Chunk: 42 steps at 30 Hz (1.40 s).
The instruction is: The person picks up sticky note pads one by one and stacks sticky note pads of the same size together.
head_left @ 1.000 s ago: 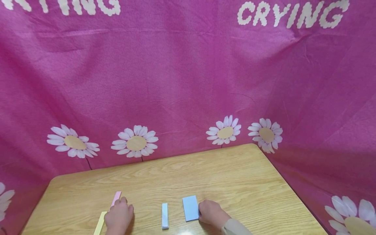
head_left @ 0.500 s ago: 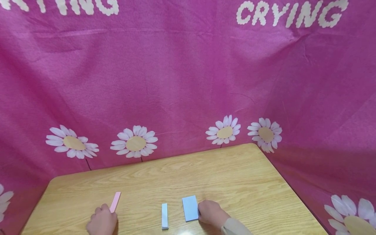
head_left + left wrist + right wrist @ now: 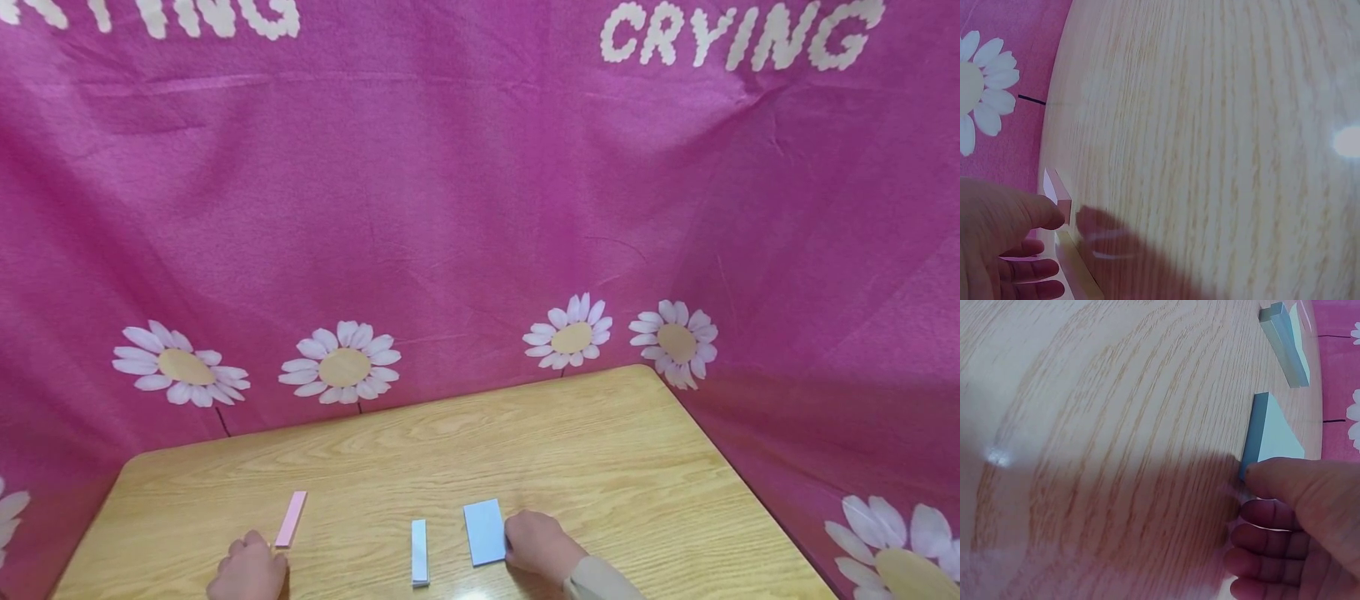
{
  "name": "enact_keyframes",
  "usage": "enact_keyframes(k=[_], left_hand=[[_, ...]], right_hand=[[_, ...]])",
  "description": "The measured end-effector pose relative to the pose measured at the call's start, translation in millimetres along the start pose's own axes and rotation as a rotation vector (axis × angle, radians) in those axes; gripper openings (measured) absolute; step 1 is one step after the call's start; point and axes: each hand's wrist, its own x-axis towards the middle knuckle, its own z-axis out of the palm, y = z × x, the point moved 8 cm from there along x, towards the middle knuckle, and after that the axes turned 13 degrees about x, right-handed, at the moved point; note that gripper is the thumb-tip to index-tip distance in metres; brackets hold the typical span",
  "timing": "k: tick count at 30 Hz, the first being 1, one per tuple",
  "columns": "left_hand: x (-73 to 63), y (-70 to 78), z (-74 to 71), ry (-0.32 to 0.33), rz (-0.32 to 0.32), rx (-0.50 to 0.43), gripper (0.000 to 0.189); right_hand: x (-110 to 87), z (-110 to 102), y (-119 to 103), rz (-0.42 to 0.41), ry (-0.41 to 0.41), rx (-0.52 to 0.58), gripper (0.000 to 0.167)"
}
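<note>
My left hand [image 3: 249, 569] is low on the left of the table, just nearer than a narrow pink pad [image 3: 291, 518]. In the left wrist view its thumb tip overlaps the pink pad, and its loosely bent fingers lie beside a narrow yellow pad [image 3: 1079, 267]. From the head view the hand mostly covers that yellow pad. My right hand [image 3: 542, 546] rests at the right edge of a wide blue pad [image 3: 485, 532]. Seen from the right wrist, the thumb tip is against the blue pad's end, with the relaxed fingers below it, not around it.
A narrow light blue pad [image 3: 419, 552] lies between the hands, left of the wide one. The wooden table [image 3: 450, 442] ends at a pink cloth backdrop [image 3: 450, 208] with printed daisies along the back and right.
My left hand has slid left and nearer from beside the pink pad, exposing more of it and covering the yellow pad. The right hand and blue pads stay put.
</note>
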Motion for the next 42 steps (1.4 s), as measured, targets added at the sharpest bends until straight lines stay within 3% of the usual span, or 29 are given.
enact_keyframes(k=[18,35,42], left_hand=[[3.3,-15.8,5.9,-0.052,0.002,-0.017,0.044],[7.5,-24.8,15.8,-0.071,-0.047,-0.021,0.038],[7.9,-24.1,15.5,-0.094,-0.02,-0.015,0.034]], right_hand=[[-0.8,-3.1,-0.2,0.014,-0.01,0.037,0.022],[-1.4,-0.5,-0.7,0.012,-0.051,0.078,0.018],[-0.8,2.7,1.2,0.027,-0.071,0.084,0.017]])
